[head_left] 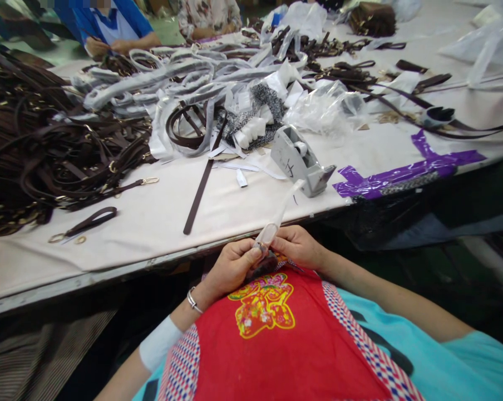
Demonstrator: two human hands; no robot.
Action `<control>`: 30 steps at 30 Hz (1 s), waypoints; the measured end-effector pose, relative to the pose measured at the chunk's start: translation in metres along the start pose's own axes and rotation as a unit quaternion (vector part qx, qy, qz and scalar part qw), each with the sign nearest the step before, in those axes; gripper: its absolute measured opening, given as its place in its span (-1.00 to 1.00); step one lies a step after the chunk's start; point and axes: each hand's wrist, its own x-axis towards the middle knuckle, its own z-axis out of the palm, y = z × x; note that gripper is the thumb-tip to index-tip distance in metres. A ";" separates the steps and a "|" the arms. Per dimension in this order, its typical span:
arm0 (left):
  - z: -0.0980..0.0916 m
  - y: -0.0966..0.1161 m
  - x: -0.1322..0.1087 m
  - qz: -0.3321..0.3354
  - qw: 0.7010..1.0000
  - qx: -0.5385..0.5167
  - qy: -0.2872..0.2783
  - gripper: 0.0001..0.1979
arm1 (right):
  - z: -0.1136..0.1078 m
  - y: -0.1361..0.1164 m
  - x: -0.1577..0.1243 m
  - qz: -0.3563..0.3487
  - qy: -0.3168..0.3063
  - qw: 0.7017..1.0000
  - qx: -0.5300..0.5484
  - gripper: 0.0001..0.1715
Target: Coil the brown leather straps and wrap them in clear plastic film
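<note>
While the tape dispenser is standing near the table's edge, a clear strip is apparently running from it to a loop-shaped fitting, which the person is holding just off that near edge. The left hand is pinching the fitting's near end, thumb pressing on top; the right hand is bending its fingers together at the right side, though from where I am standing I cannot tell what they are pinching. In my judgement, tape is being laid over the fitting; the next move would be calling for smoothing the strip down and tearing it free. The fitting's long axis is slanting from near left to far right, its far end pointing toward the dispenser. A dark strap is lying farther left.
</note>
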 end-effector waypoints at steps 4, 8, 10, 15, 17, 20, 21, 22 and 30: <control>0.000 0.000 0.000 -0.015 1.000 0.006 -0.007 -0.63 | 0.000 0.007 0.000 -0.005 0.005 1.000 -0.005 -0.46; 0.000 0.001 0.001 -0.019 1.000 0.017 -0.016 -0.65 | 0.002 0.010 0.002 0.015 0.025 1.000 0.006 -0.44; 0.000 0.002 0.001 -0.015 0.999 0.026 -0.026 -0.64 | 0.000 0.009 0.003 0.009 0.026 1.000 0.011 -0.42; 0.000 0.001 0.002 -0.012 1.000 0.019 0.001 -0.65 | -0.022 0.013 -0.005 0.074 -0.031 0.997 0.020 -0.44; -0.001 -0.001 0.003 -0.006 1.000 0.006 0.010 -0.64 | -0.032 0.020 -0.011 0.114 -0.043 0.989 0.086 -0.45; -0.002 -0.004 0.004 -0.004 1.000 0.005 0.002 -0.65 | -0.037 0.029 -0.015 0.106 0.002 0.967 0.230 -0.36; -0.002 -0.004 0.004 -0.005 1.000 0.011 0.002 -0.65 | -0.035 0.030 -0.014 0.090 0.029 0.959 0.269 -0.37; -0.002 -0.004 0.005 -0.008 1.000 0.018 0.002 -0.65 | -0.031 0.029 -0.011 0.073 0.057 0.950 0.299 -0.40; -0.003 -0.007 0.003 -0.021 0.997 0.070 0.013 -0.57 | -0.035 -0.009 0.020 -0.038 0.274 0.926 0.257 -0.58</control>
